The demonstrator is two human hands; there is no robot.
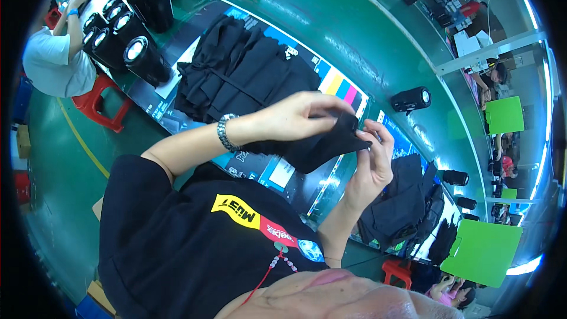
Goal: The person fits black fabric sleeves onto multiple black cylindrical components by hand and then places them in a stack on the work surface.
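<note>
My left hand [298, 117], with a metal watch on its wrist, grips the top of a black fabric pouch [322, 145] held above the table. My right hand [375, 162] pinches the pouch's right end with its fingertips. A heap of similar black pouches [242, 74] lies on the table beyond my left forearm. A second dark heap [404, 204] lies to the right of my right forearm.
Several black cylindrical speakers [127, 29] stand at the table's far left, and one [411, 99] lies alone on the green table [331, 29]. A person in a grey shirt [53, 62] sits on a red stool [97, 103]. Green boards [481, 251] stand at right.
</note>
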